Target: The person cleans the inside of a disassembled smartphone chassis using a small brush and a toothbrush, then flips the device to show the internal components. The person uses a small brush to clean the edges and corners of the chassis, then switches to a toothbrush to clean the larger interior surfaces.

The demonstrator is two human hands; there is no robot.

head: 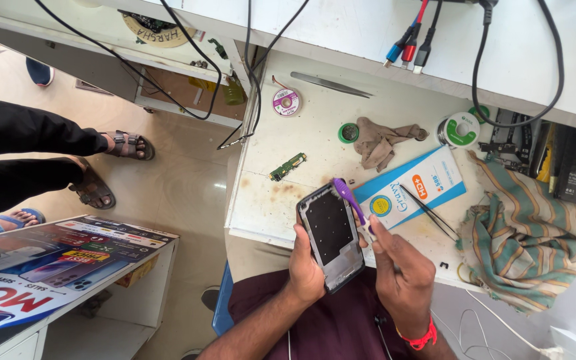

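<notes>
So the right hand (401, 277) is pinched shut around a purple-tipped pry tool (349, 198), fingers curled tight on the handle and the flat tip pointing up and to the left. That tip sits on the upper right corner of an opened phone frame (331, 235), right where the edge meets the dark inner plate. The left hand (306, 267) is wrapped around the lower left side of that frame, thumb on the face, gripping it closed and holding it tilted in front of the lap, just off the near edge of the white workbench (281, 200).

The key bit: the frame's long axis runs from the left hand up and away toward the bench, and the tool comes in across it from the right side, so the right hand is the one nearer the working corner.

Going outward: a blue and white box (428, 183) lies just beyond the phone with black tweezers (438, 215) beside it. A small green circuit board (288, 167) sits to the left on the bench, a crumpled brown rag (378, 141) and solder spools (460, 129) further back, and a striped cloth (525, 233) off to the right. Someone else's sandalled feet (111, 167) are on the floor well to the left.
</notes>
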